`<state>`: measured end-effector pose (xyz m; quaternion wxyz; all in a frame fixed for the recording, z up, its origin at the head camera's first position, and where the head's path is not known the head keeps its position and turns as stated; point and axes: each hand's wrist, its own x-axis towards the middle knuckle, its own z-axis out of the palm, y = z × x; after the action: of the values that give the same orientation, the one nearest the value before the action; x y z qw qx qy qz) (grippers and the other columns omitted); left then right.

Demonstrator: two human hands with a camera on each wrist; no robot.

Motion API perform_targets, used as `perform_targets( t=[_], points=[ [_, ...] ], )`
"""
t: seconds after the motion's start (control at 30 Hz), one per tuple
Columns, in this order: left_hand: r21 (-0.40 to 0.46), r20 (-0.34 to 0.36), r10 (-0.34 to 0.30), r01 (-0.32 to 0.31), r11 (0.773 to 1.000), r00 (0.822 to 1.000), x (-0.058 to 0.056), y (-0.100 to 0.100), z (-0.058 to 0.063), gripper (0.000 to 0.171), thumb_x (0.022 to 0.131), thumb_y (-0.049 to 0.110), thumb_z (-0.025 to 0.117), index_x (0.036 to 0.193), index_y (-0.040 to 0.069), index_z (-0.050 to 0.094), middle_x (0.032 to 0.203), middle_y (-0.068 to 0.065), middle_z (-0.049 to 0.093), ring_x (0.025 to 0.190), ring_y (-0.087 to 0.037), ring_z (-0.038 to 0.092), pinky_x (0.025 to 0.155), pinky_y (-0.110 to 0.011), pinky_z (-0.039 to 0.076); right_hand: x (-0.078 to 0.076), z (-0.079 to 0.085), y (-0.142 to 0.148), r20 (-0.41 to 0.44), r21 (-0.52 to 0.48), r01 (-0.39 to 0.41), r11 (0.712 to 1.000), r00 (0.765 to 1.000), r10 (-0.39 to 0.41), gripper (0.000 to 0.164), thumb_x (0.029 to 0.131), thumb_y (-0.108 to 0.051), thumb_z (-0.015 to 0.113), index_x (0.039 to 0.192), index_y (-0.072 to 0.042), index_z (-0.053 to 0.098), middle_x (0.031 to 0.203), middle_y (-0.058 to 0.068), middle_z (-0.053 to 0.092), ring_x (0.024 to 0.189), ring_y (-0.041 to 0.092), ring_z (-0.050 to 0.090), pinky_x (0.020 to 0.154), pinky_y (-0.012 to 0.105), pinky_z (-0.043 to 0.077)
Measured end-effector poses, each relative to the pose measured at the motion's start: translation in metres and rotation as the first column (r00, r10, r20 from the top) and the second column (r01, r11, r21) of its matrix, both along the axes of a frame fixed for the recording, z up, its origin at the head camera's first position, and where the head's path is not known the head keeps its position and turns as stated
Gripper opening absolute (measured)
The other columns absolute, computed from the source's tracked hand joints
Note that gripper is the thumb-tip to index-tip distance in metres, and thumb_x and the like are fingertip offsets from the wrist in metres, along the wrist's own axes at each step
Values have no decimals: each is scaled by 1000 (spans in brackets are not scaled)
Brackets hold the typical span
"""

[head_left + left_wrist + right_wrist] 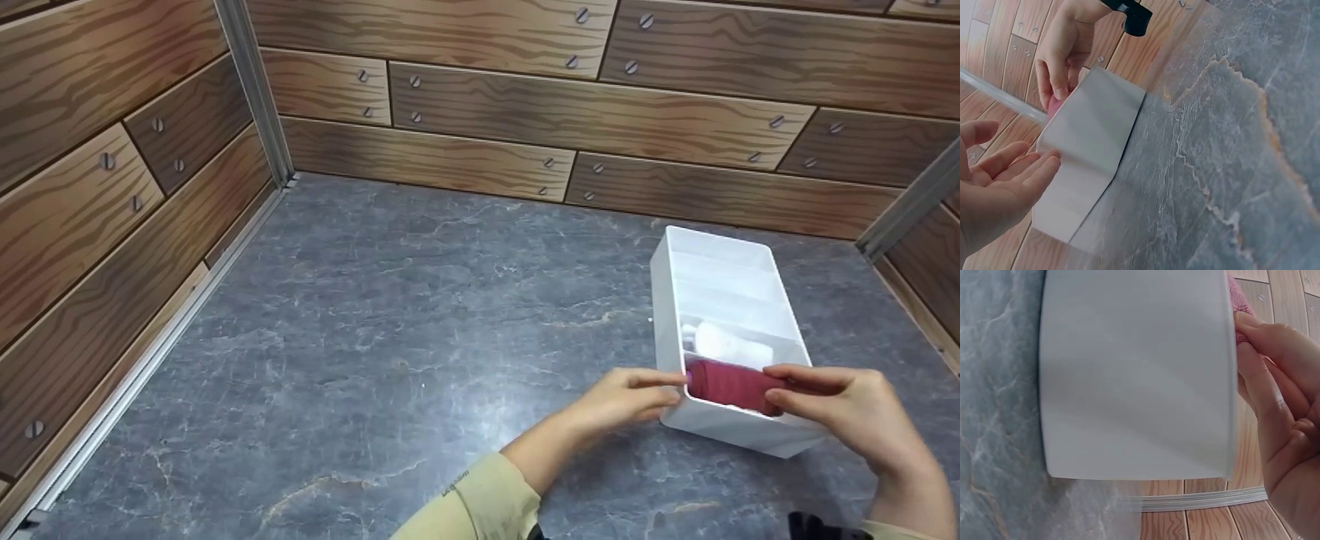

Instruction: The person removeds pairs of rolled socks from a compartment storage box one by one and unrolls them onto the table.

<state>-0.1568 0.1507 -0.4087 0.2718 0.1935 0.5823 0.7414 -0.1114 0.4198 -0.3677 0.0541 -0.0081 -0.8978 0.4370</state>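
A rolled dark red knitted cloth (pixel 731 386) lies in the nearest compartment of a white divided box (pixel 739 433). My right hand (pixel 862 409) pinches the right end of the roll between thumb and fingers. In the right wrist view, the hand (pixel 1283 399) grips the knitted cloth (pixel 1239 298) just over the box rim. My left hand (pixel 626 401) reaches to the box's left rim with its fingers extended, the fingertips right at the roll's left end. From the left wrist, that hand (pixel 1010 180) shows loosely spread fingers beside the box wall (pixel 1092 118).
A white bundle (pixel 731 345) sits in the compartment behind the red roll. Low dividers split the far part of the box. Grey marbled tabletop (pixel 412 300) spreads to the left, with wood-patterned panels (pixel 480 97) standing at the back and sides.
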Motion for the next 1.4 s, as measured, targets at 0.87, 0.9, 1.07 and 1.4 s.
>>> perform_targets(
  t=[0.87, 0.9, 1.07, 1.4],
  points=[
    [23, -356, 33, -26, 999, 934, -26, -43, 18, 80, 74, 6, 80, 142, 14, 40, 135, 6, 48, 120, -6, 47, 99, -26, 41, 10, 55, -66, -234, -224, 15, 974, 970, -69, 30, 73, 10, 77, 102, 10, 69, 85, -2, 73, 76, 5, 68, 62, 15, 52],
    [22, -377, 21, -13, 1000, 926, -27, -50, 21, 82, 74, 5, 81, 143, 15, 38, 137, 6, 46, 122, -6, 46, 100, -27, 40, 9, 56, -72, -224, -273, -13, 962, 973, -50, 30, 73, 11, 76, 102, 10, 69, 85, 0, 73, 76, 7, 68, 62, 16, 52],
    [-16, -466, -63, 63, 998, 882, -26, -84, 32, 88, 72, 4, 82, 145, 18, 37, 139, 7, 44, 124, -7, 44, 102, -27, 37, 2, 52, -100, -179, -463, -119, 878, 983, 39, 29, 74, 19, 70, 102, 12, 68, 88, 10, 73, 76, 15, 70, 64, 23, 55],
    [-185, -358, -96, 30, 982, 929, -14, -131, 32, 67, 74, 12, 82, 133, 15, 50, 114, 2, 59, 100, -14, 61, 86, -28, 51, -13, 33, -139, -27, -386, -172, 906, 984, 175, 31, 78, 3, 75, 108, 8, 68, 95, 8, 72, 84, 19, 69, 73, 31, 56]
  ],
)
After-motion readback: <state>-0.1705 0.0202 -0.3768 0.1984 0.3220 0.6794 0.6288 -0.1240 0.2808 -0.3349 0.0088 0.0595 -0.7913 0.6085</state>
